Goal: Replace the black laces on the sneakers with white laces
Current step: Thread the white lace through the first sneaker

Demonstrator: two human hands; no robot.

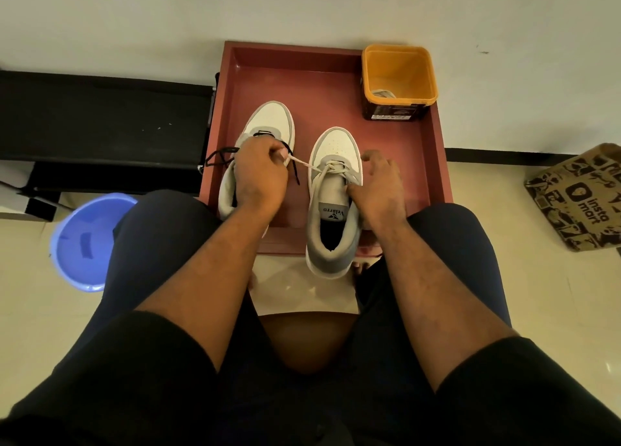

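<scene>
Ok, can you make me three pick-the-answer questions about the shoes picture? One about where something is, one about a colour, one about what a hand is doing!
1. Where is the yellow tub?
A. far right corner of the red tray
B. inside the blue basin
C. on a knee

2. What colour are the laces in the right sneaker?
A. black
B. white
C. red

3. What is the left hand doing?
A. lying flat
B. holding the tub
C. pinching a white lace

Answers: 1 A, it stands in that tray corner. 2 B, white laces cross its eyelets, while the left sneaker has black ones. 3 C, the lace runs taut from its fingers.
</scene>
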